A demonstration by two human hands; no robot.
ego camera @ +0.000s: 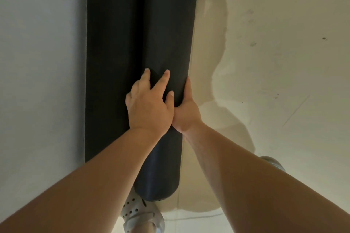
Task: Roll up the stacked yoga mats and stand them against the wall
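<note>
left hand (149,108) pressing rolled mat (168,34), right hand (186,112) gripping

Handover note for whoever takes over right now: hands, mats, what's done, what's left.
Left hand: spread on the dark rolled yoga mat, pressing.
Right hand: curled round that roll's right side.
Second dark rolled mat: alongside, touching it, next to the grey surface.
Done: both mats rolled.
Left: probably steady the held roll, then let go. Whether it would stand unaided cannot be told.
</note>
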